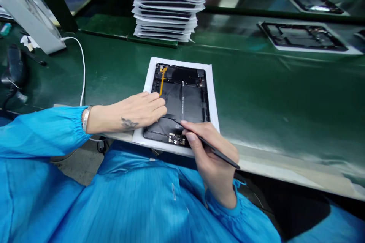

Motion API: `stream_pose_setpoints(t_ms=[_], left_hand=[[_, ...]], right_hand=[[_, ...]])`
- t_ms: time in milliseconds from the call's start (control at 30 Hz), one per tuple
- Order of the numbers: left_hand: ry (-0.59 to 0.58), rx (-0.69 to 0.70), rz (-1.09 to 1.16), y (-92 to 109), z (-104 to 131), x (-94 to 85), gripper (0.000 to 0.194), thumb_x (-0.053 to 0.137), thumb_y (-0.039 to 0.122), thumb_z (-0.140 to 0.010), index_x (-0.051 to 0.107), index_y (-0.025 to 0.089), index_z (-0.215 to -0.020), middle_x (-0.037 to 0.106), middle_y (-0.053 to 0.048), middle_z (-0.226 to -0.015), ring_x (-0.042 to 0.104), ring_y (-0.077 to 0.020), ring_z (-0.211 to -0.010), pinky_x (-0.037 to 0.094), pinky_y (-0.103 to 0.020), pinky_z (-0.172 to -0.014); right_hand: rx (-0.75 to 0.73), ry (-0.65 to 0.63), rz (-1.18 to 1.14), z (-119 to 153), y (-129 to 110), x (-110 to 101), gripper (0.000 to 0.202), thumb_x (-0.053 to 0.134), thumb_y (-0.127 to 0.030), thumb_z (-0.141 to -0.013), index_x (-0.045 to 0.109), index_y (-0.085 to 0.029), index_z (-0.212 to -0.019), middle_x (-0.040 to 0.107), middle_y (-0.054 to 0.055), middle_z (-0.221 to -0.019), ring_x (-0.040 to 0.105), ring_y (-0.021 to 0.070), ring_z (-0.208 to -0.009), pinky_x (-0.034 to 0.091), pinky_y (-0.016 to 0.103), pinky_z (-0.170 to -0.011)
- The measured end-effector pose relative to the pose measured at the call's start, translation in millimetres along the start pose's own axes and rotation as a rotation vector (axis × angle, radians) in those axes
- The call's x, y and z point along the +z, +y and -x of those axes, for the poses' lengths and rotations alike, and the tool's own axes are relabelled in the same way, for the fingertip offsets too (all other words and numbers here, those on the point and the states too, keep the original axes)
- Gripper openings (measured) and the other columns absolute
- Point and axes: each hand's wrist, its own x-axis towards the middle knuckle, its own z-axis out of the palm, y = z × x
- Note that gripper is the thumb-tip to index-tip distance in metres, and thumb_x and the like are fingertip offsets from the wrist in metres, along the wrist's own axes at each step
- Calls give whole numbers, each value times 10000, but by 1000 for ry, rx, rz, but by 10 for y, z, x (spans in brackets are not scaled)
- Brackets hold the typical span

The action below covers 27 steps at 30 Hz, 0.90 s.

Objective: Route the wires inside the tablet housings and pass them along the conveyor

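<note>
An opened tablet (172, 100) lies on a white sheet (213, 98) at the front edge of the bench, its dark inside facing up. Along its left side runs an orange flex cable (162, 82), and a small circuit board (176, 139) shows at the near end. My left hand (142, 110) rests over the tablet's left part with its fingers curled down and pressed together; whatever lies under the fingertips is hidden. Black tweezers (218, 153) are gripped in my right hand (212, 148), their tips pointing left at the tablet's lower middle, close to my left fingers.
Behind the tablet stands a tall stack of white sheets (168, 11). On the right, another opened tablet (302, 36) lies on its own sheet. A white stand (34, 22) with a white cable (83, 60) and a dark handheld device (15, 64) are at the left.
</note>
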Motion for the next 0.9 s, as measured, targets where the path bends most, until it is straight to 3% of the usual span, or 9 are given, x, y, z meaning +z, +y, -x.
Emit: stream_pose_setpoints(t_ms=[133,200,267,367,467,633,733,900], left_hand=[[137,14,-30,147,129,-18,335,295,133,-1063,565,182,-873,610,-48,-810,491,-192,-741,405,-319,-691],[188,-2,-37,235,214,-27,335,298,140,-1067,592,180,-914,620,-45,-795,511,-183,-742,418,-313,-683],[219,-31,-36,316,292,-16,306,322,137,-1064,612,173,-973,641,-49,-810,538,-180,-757,432,-308,-680],[236,-107,24,418,371,27,276,347,118,-1052,618,166,-1038,681,-70,-904,582,-184,-826,470,-299,-704],[295,-221,139,507,396,76,202,416,113,-1037,608,174,-1021,677,-61,-929,590,-178,-862,501,-279,-744],[444,-363,362,616,379,111,114,499,108,-1017,586,162,-966,689,-49,-902,607,-158,-843,518,-286,-771],[484,-439,431,638,398,106,95,536,122,-1011,606,166,-965,687,-33,-871,619,-143,-811,520,-279,-764],[530,-616,525,644,474,111,59,633,172,-977,664,184,-1025,715,-31,-926,665,-137,-852,544,-256,-767]], right_hand=[[-59,26,106,-14,26,-18,287,607,-129,-949,742,-263,-1164,731,61,-1070,679,228,-1003,558,414,-862],[-118,30,149,-8,33,-18,330,579,-105,-951,721,-261,-1205,709,79,-1193,635,275,-1182,517,494,-995],[-173,27,155,15,19,-3,396,546,-62,-947,680,-249,-1269,707,89,-1207,607,296,-1253,496,520,-1029],[-230,-6,202,52,-52,55,458,502,-11,-940,622,-209,-1335,721,82,-1021,664,251,-1050,539,417,-873],[-258,-133,342,34,-153,156,374,474,-14,-959,641,-164,-1258,699,69,-898,583,210,-832,471,355,-726],[-307,-270,476,-84,-232,356,194,511,-72,-966,676,-169,-996,691,66,-888,501,219,-818,373,372,-704],[-312,-262,461,-115,-197,437,221,482,-54,-963,658,-171,-898,664,55,-824,472,212,-793,348,372,-697],[-266,-229,409,-100,-120,483,205,498,-46,-933,643,-187,-894,653,52,-822,470,210,-795,342,368,-700]])
